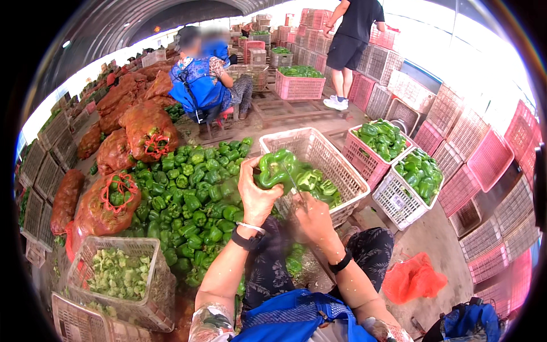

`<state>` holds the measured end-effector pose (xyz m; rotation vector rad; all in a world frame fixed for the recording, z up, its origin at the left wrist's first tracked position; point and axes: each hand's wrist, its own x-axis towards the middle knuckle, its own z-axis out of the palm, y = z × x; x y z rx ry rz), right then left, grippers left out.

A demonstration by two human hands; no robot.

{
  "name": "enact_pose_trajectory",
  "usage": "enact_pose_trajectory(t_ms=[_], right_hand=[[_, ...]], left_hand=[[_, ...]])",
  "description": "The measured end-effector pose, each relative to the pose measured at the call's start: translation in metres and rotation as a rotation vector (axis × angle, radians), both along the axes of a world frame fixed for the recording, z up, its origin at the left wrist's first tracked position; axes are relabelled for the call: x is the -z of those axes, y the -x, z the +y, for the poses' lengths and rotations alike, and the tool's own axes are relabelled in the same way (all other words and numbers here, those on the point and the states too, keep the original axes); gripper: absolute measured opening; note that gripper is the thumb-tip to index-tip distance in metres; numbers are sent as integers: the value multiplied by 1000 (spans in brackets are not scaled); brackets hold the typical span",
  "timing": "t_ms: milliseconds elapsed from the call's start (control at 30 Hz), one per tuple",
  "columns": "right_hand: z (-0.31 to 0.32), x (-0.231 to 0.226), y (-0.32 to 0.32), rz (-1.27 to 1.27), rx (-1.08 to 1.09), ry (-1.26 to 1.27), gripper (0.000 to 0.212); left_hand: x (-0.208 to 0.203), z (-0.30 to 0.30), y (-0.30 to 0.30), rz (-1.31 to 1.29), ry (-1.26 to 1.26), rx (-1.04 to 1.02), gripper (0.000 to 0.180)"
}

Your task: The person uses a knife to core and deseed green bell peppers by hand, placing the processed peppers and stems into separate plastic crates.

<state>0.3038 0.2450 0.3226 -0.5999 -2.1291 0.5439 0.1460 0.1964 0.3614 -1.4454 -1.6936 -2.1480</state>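
Note:
My left hand (256, 192) is closed round a green bell pepper (278, 166), held up in front of me. In my right hand (313, 216) is a small knife (291, 180), its thin blade pointing up at the pepper's right side. Whether the blade touches the pepper is hard to tell. Just behind both hands stands a pale plastic crate (356, 183) with several green peppers (311, 181) in its near part. To the left, a big heap of green peppers (191, 208) spreads over the floor, reaching close to my legs.
A crate of pale green trimmings (121, 272) stands at the lower left. Red mesh sacks (149, 125) lie behind the heap. Two filled crates (373, 162) sit to the right, near stacked crates (464, 137). A red net (415, 278) lies on the floor. Other people sit and stand farther off.

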Motion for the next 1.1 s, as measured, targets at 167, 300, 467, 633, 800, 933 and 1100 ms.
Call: enact_pose_trajectory(t_ms=[167, 300, 467, 633, 800, 933, 1100], right_hand=[[6, 20, 1, 32, 148, -18, 27], [8, 26, -3, 34, 149, 55, 27], [5, 34, -11, 60, 110, 238, 24], [15, 62, -21, 92, 103, 381, 19], [25, 97, -59, -300, 267, 198, 18], [37, 82, -69, 157, 259, 434, 41], [31, -16, -29, 174, -43, 99, 84]], left_hand=[[18, 16, -18, -344, -32, 250, 52], [22, 23, -28, -481, -61, 337, 50], [21, 27, -32, -635, -94, 479, 47], [19, 26, -34, -798, -109, 648, 44], [-1, 21, -20, -1040, -290, 752, 41], [3, 29, -11, -813, -246, 731, 44], [29, 31, -17, -662, 124, 786, 48]])
